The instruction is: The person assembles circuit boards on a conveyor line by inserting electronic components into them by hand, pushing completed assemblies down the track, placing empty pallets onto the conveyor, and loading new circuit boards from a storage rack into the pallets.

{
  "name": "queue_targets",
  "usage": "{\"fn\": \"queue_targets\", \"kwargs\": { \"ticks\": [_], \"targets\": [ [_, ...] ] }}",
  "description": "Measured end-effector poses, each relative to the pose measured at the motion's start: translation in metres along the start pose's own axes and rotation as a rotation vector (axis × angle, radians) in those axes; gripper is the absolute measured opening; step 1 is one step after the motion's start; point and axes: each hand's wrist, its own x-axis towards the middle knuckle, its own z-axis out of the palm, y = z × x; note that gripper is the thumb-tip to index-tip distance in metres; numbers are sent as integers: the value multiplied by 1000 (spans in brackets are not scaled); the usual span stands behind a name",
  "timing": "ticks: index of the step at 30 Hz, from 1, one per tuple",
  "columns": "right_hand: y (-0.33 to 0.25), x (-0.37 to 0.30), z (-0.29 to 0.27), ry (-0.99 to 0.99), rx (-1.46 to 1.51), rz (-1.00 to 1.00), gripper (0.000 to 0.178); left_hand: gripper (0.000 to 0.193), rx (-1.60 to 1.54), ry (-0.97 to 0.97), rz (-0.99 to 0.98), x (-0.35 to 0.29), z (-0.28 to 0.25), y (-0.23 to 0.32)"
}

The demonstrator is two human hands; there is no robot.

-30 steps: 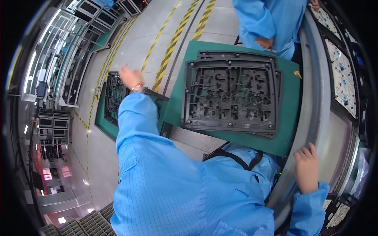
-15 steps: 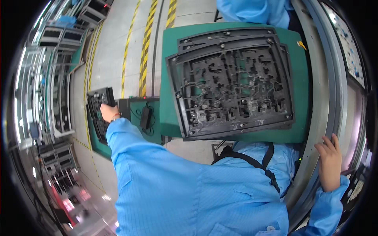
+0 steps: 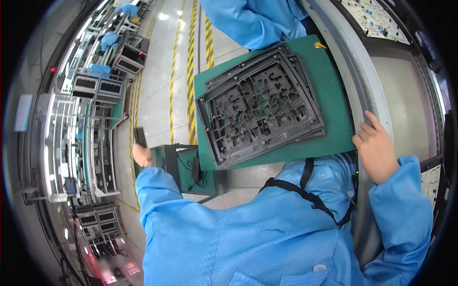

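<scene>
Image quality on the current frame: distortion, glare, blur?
Head view: fisheye bends the metal rail, corners black out; head view: glare spot on the floor near the top; head view: left hand looks slightly soft, while the stacked black frames read fairly clearly.

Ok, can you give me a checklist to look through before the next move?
1. Left hand has hold of the narrow, dark black piece: ok, though how firmly, I cannot tell.
2. Right hand carries nothing: ok, none seen. Whether it touches the long grey metal rail: cannot tell.
3. Stack of black rectangular trays with cut-out shapes lined up neatly: not ok, the edges are offset.
4. Small yellow object apart from the stack on the flat green tabletop: ok.
5. Co-worker's hands away from the stack: cannot tell, only a blue cloth sleeve shows there.
</scene>
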Motion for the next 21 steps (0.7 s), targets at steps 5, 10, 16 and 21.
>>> {"fn": "queue_targets", "kwargs": {
  "ticks": [5, 10, 16, 21],
  "targets": [
    [5, -4, 13, 2, -59, -40, 9, 37, -267, 48, 107, -8, -123, 102],
    [5, -2, 16, 10, -105, -43, 12, 50, -503, 139, 334, -45, -199, 155],
    [8, -5, 13, -42, -125, -55, 10, 50, -748, 95, 465, -90, -230, 211],
    [-3, 2, 11, -23, -154, -38, 12, 43, -818, 104, 467, -112, -234, 244]
  ]
}}
